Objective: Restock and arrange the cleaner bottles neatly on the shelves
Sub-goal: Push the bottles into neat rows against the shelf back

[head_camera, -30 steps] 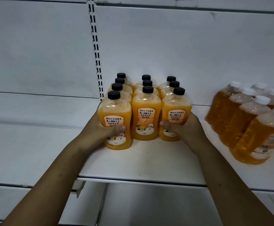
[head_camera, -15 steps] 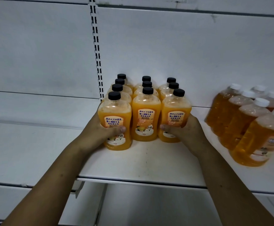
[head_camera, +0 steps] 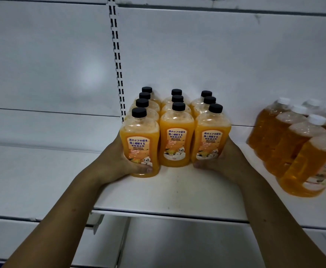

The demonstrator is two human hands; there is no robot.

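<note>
On the white shelf [head_camera: 169, 192], hands clasp glossy, black-capped bottles [head_camera: 176, 140] — rounded shoulders.

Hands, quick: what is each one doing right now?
Left hand: closed around the front-left bottle, thumb across its label.
Right hand: cupped against the front-right bottle, gripping its lower side.

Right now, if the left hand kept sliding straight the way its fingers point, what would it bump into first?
The left hand already wraps the front-left bottle. Its fingers point rightward across it, so next they would probably meet the front-middle bottle standing right beside; depth is hard to judge.
</note>
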